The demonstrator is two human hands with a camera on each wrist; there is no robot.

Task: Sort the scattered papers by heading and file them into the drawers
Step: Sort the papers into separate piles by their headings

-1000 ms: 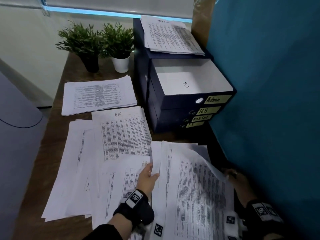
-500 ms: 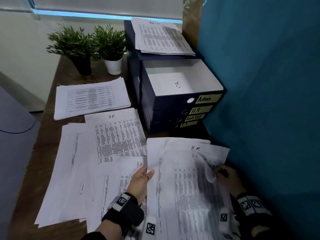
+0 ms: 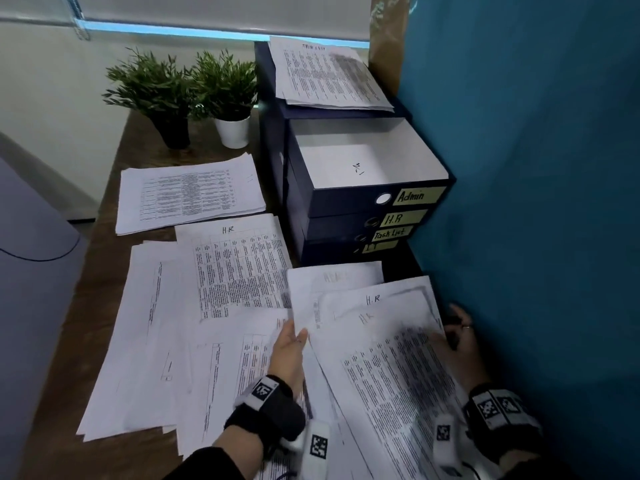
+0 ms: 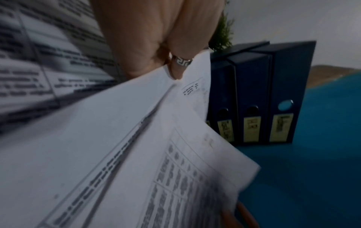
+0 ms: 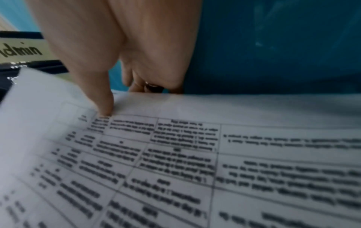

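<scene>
Since last look: top white printed sheet [image 3: 391,358] that was curled up at its far end a moment ago now lies flatter, and a handwritten "H.R" heading shows near its top; both hands sit about where they were.
Left hand [image 3: 289,355]: pinching the left edge of the sheaf at the near edge of the brown wooden desk [image 3: 104,271]; wrist cam shows the thumb [image 4: 140,46] on top and a ringed finger under the paper, so it's holding several sheets.
Right hand [image 3: 457,341]: on the right edge of the same sheet, thumb [image 5: 93,80] pressed down on the print, other fingers tucked below the edge. Looks like a grip, but it's blurry, so not 100% sure how far they wrap.
Dark blue drawer box [image 3: 346,209]: far right corner of the desk against the teal partition [image 3: 519,202]; top "Admin" drawer [image 3: 367,161] pulled out, white inside. Labels below read H.R, Task List, and one I can't make out.
Other paper piles: one stack [image 3: 329,77] on top of the box, one stack [image 3: 190,197] left of it, an "H.R" sheet [image 3: 239,268] mid-desk, loose white sheets [image 3: 145,341] toward the left edge.
Two small potted green plants [image 3: 194,95]: far edge, just left of the box.
</scene>
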